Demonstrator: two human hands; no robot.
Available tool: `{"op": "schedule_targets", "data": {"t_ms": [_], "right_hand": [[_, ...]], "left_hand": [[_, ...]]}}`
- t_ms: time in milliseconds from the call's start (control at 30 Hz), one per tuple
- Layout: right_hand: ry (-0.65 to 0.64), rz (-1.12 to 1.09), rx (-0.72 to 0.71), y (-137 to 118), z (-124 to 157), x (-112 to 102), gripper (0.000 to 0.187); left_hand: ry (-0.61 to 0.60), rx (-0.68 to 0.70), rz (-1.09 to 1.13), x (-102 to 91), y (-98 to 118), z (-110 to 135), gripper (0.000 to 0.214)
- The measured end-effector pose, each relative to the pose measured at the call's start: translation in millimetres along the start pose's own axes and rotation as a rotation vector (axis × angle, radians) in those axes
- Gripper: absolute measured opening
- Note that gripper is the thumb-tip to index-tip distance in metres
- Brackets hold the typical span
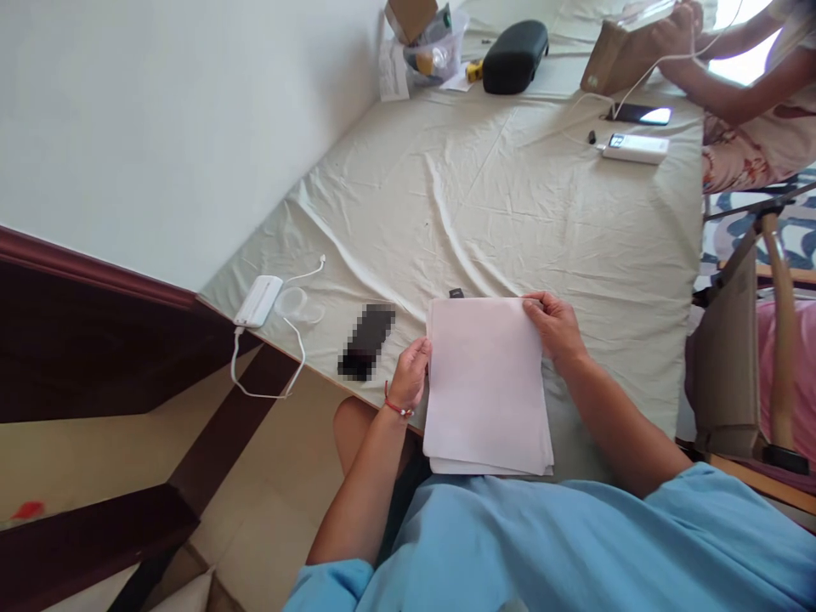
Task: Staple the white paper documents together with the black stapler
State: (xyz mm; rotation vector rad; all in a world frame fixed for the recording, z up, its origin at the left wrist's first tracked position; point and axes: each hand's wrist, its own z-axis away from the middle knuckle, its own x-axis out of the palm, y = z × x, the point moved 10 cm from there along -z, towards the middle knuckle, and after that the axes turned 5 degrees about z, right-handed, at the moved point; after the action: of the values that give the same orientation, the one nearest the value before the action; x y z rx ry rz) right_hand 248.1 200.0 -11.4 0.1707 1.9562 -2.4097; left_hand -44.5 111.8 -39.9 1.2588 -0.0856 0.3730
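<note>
A small stack of blank white paper (488, 387) lies in front of me at the near edge of the table, its lower sheets slightly out of line at the bottom. My left hand (411, 374), with a red string bracelet at the wrist, grips the stack's left edge. At the top right corner my right hand (554, 330) pinches the sheets between thumb and fingers. A small black object (456, 293) peeks out behind the top edge of the paper. Left of the stack lies a dark phone (366, 342), blurred out in the picture.
A white power bank (258, 301) with a looped cable sits at the left table edge. Farther back are a plastic bin (439, 59), a black case (515, 56), a second power bank (636, 149) and a phone (639, 114). Another person's hands (676, 34) hold a brown cardboard piece (615, 59).
</note>
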Motion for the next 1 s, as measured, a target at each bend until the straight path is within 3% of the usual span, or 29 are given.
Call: {"op": "schedule_targets", "data": {"t_ms": [167,267,333,400,500,567,600,667,800,900,1000], "right_hand": [[0.0,0.188,-0.123,-15,4,11,0.035],[0.029,0.309,-0.226,-24,7,9,0.035],[0.09,0.283,-0.28,-28,9,-1,0.039],[0.078,0.152,-0.281,-25,11,-9,0.054],[-0.222,-0.105,-0.077,-6,18,8,0.071],[-0.444,-0.162,0.12,5,33,26,0.065],[-0.494,-0.15,0.186,7,39,31,0.06],[-0.465,-0.108,0.206,-4,41,28,0.052],[-0.261,-0.064,-0.086,-62,25,8,0.048],[-0.28,-0.005,-0.259,-91,19,4,0.046],[-0.454,0.117,-0.245,-88,22,15,0.045]], "left_hand": [[-0.014,-0.028,0.056,17.2,-2,0,0.063],[0.03,-0.025,0.062,18.0,0,2,0.068],[0.063,0.006,0.097,15.0,6,5,0.066],[0.077,0.052,0.154,12.7,16,9,0.061],[0.08,0.153,0.2,12.2,42,12,0.056],[0.079,0.248,0.19,15.5,68,11,0.057],[0.077,0.304,0.173,18.2,84,11,0.059],[0.058,0.417,0.121,25.6,114,10,0.065],[-0.02,0.584,-0.013,35.8,151,8,0.079],[-0.06,0.527,-0.122,31.2,134,-1,0.081],[-0.107,0.39,-0.275,29.1,99,-2,0.058]]}}
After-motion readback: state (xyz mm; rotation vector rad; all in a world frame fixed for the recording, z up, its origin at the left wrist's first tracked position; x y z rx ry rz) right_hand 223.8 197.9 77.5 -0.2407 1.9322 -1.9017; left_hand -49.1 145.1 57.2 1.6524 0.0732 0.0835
